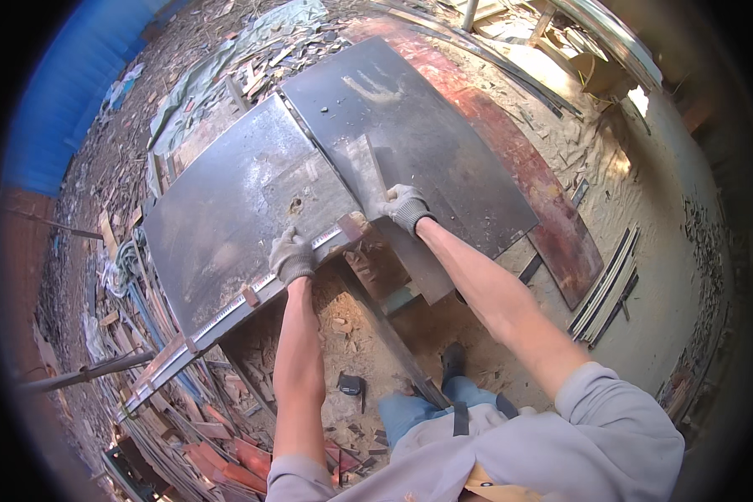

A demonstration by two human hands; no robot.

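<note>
My left hand [291, 256], in a grey work glove, rests at the near edge of the dark metal tabletop [217, 201], its fingers lying on the surface. Just ahead of it is a lighter patch or thin panel with a small rough hole [295, 206]; I cannot tell which. My right hand [405, 207], gloved too, is closed around the near end of a short wooden board [363, 171] beside the long slot in the top. Under that hand, a darker plank [420, 266] juts past the near edge. A ruler strip [234, 308] runs along the left front edge.
A rusty reddish sheet [560, 251] lies along the table's right side. Long strips [607, 289] are on the floor beyond it. Wood scraps [226, 452] are heaped at the lower left. A black tape measure [350, 385] lies on the ground below the table. Blue sheeting [75, 92] stands far left.
</note>
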